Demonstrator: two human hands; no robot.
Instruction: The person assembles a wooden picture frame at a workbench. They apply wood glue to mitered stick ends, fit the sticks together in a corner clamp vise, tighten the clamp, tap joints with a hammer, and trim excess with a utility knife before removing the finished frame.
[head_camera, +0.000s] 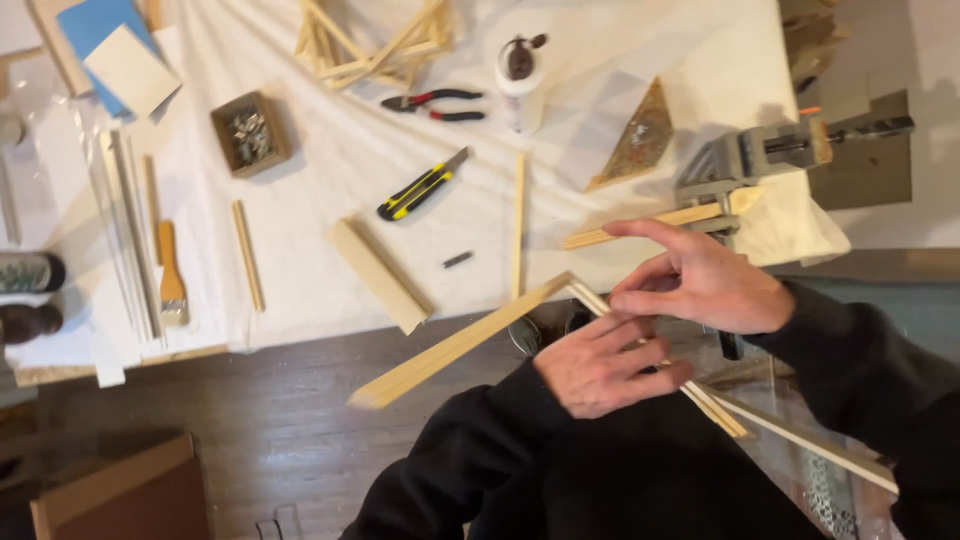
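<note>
- Left hand (605, 365): fingers curled and pressed down onto the pale wooden mitred frame corner (560, 290), gripping the strip that runs down and to the right under the palm.
- Right hand (700, 280): just above the left, fingertips drawn together and pinching at that strip; index finger stretched out towards the frame's peak. What sits between the fingertips is too small to tell.
- Frame corner: two light wood strips meeting in a point just left of the right hand, held partly off the front edge of the white-covered worktop (350, 170). The longer strip slants down and left, past the left hand.
- Step in hand, as I judge it: seating or checking the mitre joint by touch. The next move calls for both strips kept flush while the fingers work the joint.
- Grey metal corner clamp (745, 160): above the right hand, with another pale wood strip (650, 225) in it.
- Containers: small open brown cardboard box (250, 133), well up and left of both hands, holds small metal bits, kind unclear. White glue bottle with dark cap (520, 75) stands up-left of the right hand; contents not visible.
- Also left of the hands: yellow-and-black utility knife (420, 187), red-handled pliers (440, 103), short pale wood block (378, 275), wooden-handled brush (170, 275).
</note>
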